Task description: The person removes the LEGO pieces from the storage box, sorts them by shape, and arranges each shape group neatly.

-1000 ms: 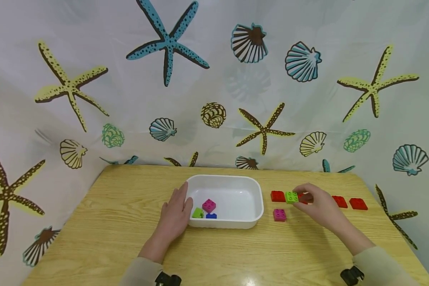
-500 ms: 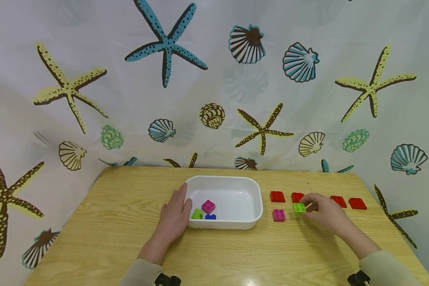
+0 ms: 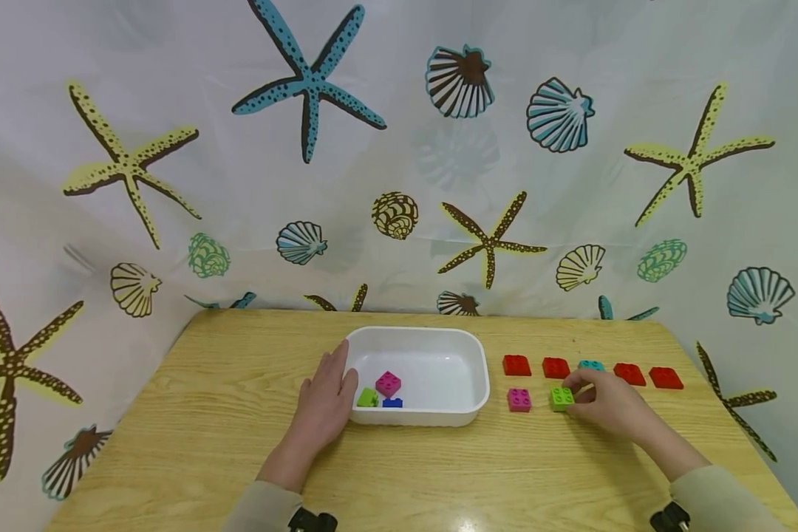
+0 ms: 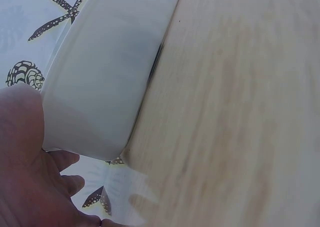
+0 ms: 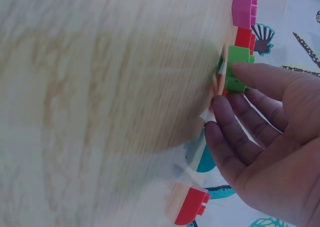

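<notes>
Your left hand (image 3: pixel 326 399) at white tray (image 3: pixel 417 418); right hand (image 3: pixel 604 403) gripping green brick (image 3: pixel 561 399).
Left fingers extended, touching the tray just right of them; magenta brick (image 3: pixel 519 400) near, left of your right fingers; green brick pinched at their tips; turquoise brick (image 3: pixel 592 364) just beyond them.

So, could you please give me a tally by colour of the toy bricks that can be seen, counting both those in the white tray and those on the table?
Red bricks: 4
Pink bricks: 2
Green bricks: 2
Teal brick: 1
Blue brick: 1
Total: 10
</notes>
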The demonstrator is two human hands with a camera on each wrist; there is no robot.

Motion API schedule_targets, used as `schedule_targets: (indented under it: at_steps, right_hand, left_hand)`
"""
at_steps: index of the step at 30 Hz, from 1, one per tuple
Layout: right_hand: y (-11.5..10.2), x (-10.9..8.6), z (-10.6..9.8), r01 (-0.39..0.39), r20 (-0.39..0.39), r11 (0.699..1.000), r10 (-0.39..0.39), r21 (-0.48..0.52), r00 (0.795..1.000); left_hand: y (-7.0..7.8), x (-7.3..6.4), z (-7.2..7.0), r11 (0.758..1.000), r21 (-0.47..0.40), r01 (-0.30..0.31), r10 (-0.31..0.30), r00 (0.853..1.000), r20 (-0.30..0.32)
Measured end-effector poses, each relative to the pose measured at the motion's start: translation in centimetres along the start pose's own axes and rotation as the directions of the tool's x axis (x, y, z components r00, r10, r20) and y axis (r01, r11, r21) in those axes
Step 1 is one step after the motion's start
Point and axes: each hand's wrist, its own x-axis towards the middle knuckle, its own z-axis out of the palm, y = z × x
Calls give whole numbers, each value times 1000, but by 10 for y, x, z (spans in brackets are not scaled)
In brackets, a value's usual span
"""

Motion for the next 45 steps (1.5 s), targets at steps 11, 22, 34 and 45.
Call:
schedule_targets:
  at_steps: [11,22,34,45]
  right_hand:
    - [4,3,1,1,17,1000,-1,-4,1000]
    - [9,4,2,28,44,999,-30,31,999]
    - [9,5,2,32,43,999,-32,8,999]
    - [-8,0,-6,76,-19,997,-76,-27,997]
  left_hand:
    - [2,1,0,1000,1,-1,1,1000,-1]
    - [1,0,1,999,-4,-35,35,999,-20]
    - [-1,2,2,1000,-8,-20,20,1000,-10]
    - [-1,1,2,1000,-9,-15,15,1000,-16]
